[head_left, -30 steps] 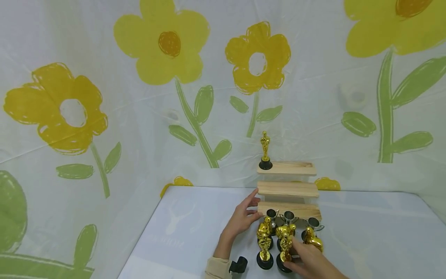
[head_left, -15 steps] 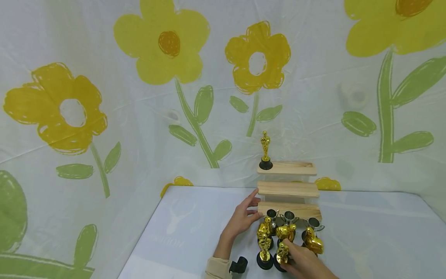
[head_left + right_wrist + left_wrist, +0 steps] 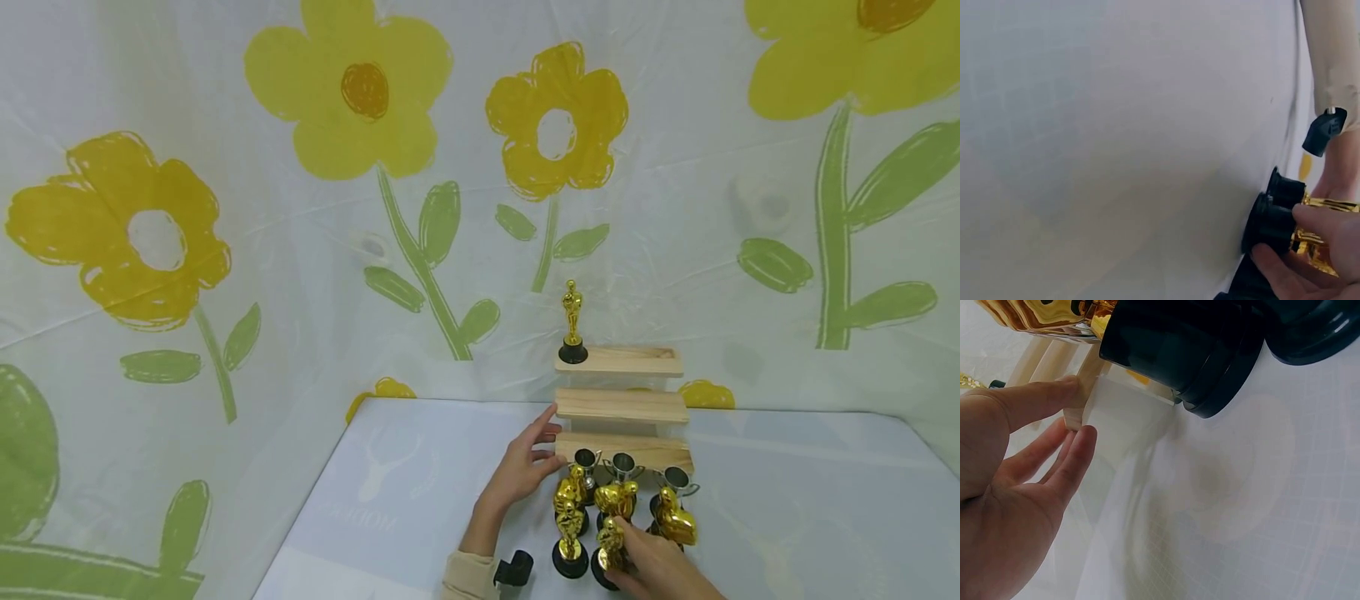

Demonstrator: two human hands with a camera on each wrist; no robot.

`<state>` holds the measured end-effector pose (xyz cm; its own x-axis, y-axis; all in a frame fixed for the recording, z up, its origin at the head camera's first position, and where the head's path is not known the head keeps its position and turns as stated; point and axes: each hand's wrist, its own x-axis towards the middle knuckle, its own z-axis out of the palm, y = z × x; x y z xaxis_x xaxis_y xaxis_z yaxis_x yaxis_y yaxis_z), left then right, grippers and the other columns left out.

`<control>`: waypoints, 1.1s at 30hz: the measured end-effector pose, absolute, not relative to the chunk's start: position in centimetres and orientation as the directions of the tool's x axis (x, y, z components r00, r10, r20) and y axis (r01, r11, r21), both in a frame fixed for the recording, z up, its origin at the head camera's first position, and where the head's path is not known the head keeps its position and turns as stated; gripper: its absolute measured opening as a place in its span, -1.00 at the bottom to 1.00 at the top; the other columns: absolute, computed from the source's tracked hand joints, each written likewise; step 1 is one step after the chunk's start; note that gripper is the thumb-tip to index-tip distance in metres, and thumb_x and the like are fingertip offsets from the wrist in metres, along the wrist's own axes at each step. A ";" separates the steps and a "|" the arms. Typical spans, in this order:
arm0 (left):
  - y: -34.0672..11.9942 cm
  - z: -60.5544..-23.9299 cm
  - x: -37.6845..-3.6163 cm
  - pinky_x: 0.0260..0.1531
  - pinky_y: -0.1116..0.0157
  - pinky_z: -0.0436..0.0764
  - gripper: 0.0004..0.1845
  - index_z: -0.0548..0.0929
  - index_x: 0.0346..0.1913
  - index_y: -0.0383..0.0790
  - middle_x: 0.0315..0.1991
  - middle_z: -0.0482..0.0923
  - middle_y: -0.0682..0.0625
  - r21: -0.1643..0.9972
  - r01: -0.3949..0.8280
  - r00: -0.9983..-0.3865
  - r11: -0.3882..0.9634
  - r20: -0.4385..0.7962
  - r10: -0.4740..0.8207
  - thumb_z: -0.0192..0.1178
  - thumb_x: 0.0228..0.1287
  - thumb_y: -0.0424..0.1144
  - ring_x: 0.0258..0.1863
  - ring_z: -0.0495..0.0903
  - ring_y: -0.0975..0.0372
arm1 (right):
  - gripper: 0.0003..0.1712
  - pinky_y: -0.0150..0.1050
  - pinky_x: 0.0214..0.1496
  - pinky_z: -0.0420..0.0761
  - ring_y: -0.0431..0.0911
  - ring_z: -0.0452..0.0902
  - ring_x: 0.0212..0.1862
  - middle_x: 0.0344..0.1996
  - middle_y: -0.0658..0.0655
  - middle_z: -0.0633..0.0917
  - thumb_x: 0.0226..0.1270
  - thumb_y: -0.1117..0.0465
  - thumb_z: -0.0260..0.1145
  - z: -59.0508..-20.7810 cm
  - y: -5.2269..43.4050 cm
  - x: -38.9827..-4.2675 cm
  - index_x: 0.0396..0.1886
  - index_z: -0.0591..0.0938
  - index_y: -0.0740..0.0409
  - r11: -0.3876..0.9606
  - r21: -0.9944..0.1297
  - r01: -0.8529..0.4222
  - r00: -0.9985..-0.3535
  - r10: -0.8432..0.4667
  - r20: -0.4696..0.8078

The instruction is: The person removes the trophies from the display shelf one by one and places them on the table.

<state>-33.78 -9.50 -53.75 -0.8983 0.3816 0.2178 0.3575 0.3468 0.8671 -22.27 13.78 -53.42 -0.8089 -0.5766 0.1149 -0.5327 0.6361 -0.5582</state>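
In the head view, my left hand (image 3: pixel 521 471) holds the left end of a three-tier wooden display shelf (image 3: pixel 622 406). The left wrist view has its thumb and fingers on opposite sides of a plank's end (image 3: pixel 1089 369). My right hand (image 3: pixel 660 567) grips a gold statuette trophy (image 3: pixel 611 537) low on its figure, near the round black base (image 3: pixel 1269 225). The base looks at or close to the tabletop. Just left of it stands another gold statuette (image 3: pixel 570 533). A third gold statuette (image 3: pixel 573 312) is upright on the top tier's left end.
Several trophies crowd the front of the shelf, among them silver cups (image 3: pixel 622 465) and a rounded gold trophy (image 3: pixel 678 527). The white table (image 3: pixel 795 492) extends to both sides. A flower-printed cloth (image 3: pixel 660 208) hangs behind. A black device (image 3: pixel 513 569) sits at my left wrist.
My right hand has shifted slightly left with the gold statuette, whose top tipped lower and now stands slightly more upright than half a second ago. My left hand stays on the shelf.
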 end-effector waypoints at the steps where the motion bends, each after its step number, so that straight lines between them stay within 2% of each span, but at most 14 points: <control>1: -9.5 -53.8 -33.8 0.07 0.30 0.66 -0.14 0.11 0.54 0.15 0.24 0.50 -0.15 0.866 0.361 -0.897 0.347 0.221 0.383 0.31 0.28 -0.24 0.19 0.55 0.04 | -0.49 -0.45 -0.62 0.35 -0.45 0.33 -0.58 -0.57 -0.17 0.52 0.19 0.07 0.45 -53.4 13.9 -22.3 -0.03 0.48 0.28 0.638 -0.564 -0.524 -0.812 -0.574 0.105; 7: -9.6 -53.7 -33.8 0.07 0.35 0.65 -0.14 0.09 0.54 0.19 0.24 0.49 -0.12 0.867 0.348 -0.902 0.358 0.205 0.381 0.31 0.28 -0.24 0.19 0.55 0.08 | -0.53 -0.43 -0.58 0.43 -0.43 0.45 -0.52 -0.52 -0.12 0.60 0.19 0.06 0.45 -53.5 14.1 -22.4 -0.07 0.49 0.22 0.620 -0.578 -0.531 -0.804 -0.584 0.112; 15: -9.4 -53.8 -33.8 0.08 0.21 0.67 -0.13 0.11 0.54 0.16 0.24 0.50 -0.15 0.874 0.347 -0.902 0.340 0.212 0.375 0.32 0.27 -0.29 0.19 0.55 0.02 | -0.66 -0.46 -0.60 0.34 -0.46 0.32 -0.55 -0.58 -0.18 0.51 0.23 0.08 0.42 -53.6 14.2 -22.3 -0.21 0.48 0.15 0.626 -0.574 -0.528 -0.807 -0.581 0.108; 21: -9.1 -52.5 -32.9 0.10 -0.01 0.63 -0.16 0.11 0.55 -0.07 0.24 0.45 -0.32 0.879 0.354 -0.899 0.321 0.225 0.377 0.27 0.28 -0.40 0.19 0.51 -0.15 | -0.74 -0.43 -0.61 0.35 -0.42 0.31 -0.58 -0.61 -0.15 0.50 0.28 0.07 0.38 -53.4 14.2 -22.5 -0.34 0.51 0.11 0.652 -0.586 -0.480 -0.817 -0.575 0.030; 24: -9.0 -51.7 -32.4 0.12 -0.06 0.61 -0.17 0.11 0.54 -0.14 0.24 0.44 -0.37 0.886 0.344 -0.899 0.310 0.215 0.381 0.26 0.27 -0.43 0.19 0.50 -0.18 | -0.73 -0.40 -0.61 0.36 -0.40 0.33 -0.59 -0.62 -0.13 0.51 0.26 0.06 0.39 -53.1 14.1 -22.7 -0.36 0.53 0.13 0.665 -0.607 -0.435 -0.822 -0.569 -0.034; 28: -9.0 -52.0 -32.4 0.11 -0.01 0.63 -0.17 0.12 0.54 -0.12 0.24 0.45 -0.35 0.879 0.350 -0.901 0.324 0.221 0.374 0.27 0.27 -0.42 0.19 0.51 -0.16 | -0.63 -0.34 -0.59 0.41 -0.32 0.39 -0.58 -0.61 -0.05 0.54 0.25 0.01 0.40 -52.9 14.3 -22.9 -0.29 0.56 0.25 0.681 -0.636 -0.362 -0.818 -0.560 -0.133; 33: -9.2 -53.3 -33.1 0.09 0.12 0.66 -0.14 0.11 0.54 0.07 0.24 0.48 -0.21 0.867 0.358 -0.903 0.347 0.226 0.366 0.30 0.27 -0.33 0.19 0.53 -0.05 | -0.36 -0.19 -0.47 0.59 -0.22 0.57 -0.44 -0.46 0.03 0.65 0.28 -0.10 0.36 -55.3 15.3 -24.1 -0.02 0.54 0.43 0.674 -0.654 -0.343 -0.783 -0.590 -0.198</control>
